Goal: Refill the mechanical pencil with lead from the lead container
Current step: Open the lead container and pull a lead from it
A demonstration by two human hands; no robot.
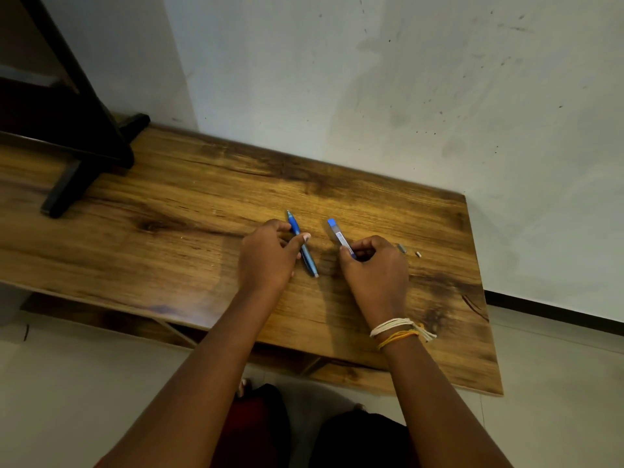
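A blue mechanical pencil (309,260) lies on the wooden table (189,211), tip pointing away from me. My left hand (266,258) rests over its middle, thumb and fingers closed around the barrel. A slim clear lead container (338,234) with a blue cap at its far end lies to the right of the pencil. My right hand (374,268) pinches the container's near end between thumb and fingers. Two small pieces, a grey one (401,248) and a white one (418,254), lie on the table just right of my right hand.
A black stand (84,153) occupies the table's back left corner. A white wall (405,79) rises directly behind the table. The table's right edge (486,315) is close to my right hand. My legs and the floor show below the near edge.
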